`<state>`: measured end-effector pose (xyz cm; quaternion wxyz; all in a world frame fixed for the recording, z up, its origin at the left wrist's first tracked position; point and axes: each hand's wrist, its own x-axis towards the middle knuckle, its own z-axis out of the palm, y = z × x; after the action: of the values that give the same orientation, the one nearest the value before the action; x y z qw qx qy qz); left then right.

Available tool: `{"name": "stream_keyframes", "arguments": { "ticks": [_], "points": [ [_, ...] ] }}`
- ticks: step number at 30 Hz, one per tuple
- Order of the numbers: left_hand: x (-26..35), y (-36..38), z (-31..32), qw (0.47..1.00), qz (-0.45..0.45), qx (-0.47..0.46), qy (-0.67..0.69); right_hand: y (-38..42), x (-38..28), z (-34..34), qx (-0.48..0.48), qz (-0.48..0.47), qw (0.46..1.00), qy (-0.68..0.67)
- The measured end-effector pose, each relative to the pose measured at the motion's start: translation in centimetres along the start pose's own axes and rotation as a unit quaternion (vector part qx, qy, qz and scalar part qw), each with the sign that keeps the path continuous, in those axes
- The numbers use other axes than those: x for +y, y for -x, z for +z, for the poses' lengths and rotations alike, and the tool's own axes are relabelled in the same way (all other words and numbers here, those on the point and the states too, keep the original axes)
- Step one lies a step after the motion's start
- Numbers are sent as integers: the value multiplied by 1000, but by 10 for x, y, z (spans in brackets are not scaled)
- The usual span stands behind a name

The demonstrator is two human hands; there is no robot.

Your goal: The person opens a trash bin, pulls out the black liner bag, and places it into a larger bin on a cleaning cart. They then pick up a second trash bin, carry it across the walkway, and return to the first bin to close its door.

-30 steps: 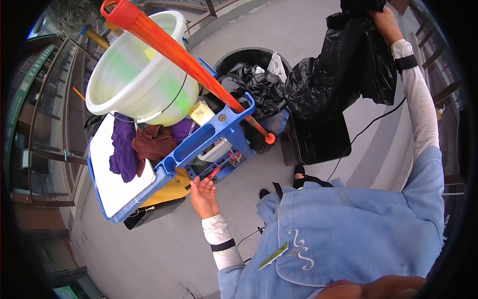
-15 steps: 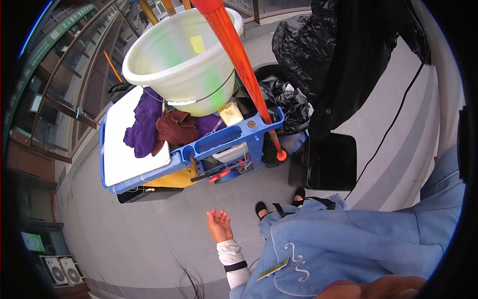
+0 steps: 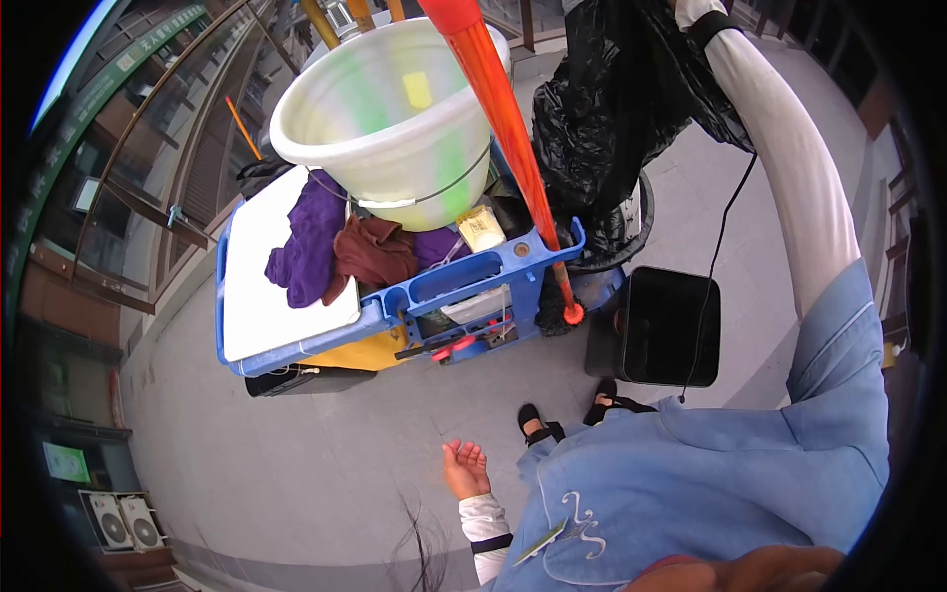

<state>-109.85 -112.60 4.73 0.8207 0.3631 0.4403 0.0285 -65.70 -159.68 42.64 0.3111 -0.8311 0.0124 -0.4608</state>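
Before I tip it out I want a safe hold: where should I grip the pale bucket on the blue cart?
Probably the thick rolled rim of the pale bucket, one hand on each side, coming from above. It sits upright and open on the blue cart, and its wire bail hangs low against the wall, awkward to catch. Mind the orange handle that leans across its right side.

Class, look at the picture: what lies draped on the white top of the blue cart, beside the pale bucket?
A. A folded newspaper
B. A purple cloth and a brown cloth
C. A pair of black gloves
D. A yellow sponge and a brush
B: a purple cloth and a brown cloth lie bunched side by side on the white top of the blue cart, just below the pale bucket.
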Motion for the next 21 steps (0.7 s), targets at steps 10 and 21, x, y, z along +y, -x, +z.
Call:
{"name": "stream_keyframes", "arguments": {
  "ticks": [10,21],
  "points": [
    [47,-25,-16,992,-48,-53,-108,334,113,96,-168,298,932,118],
    [57,-60,16,977,-97,-51,-180,413,174,147,-441,259,838,194]
  ]
}}
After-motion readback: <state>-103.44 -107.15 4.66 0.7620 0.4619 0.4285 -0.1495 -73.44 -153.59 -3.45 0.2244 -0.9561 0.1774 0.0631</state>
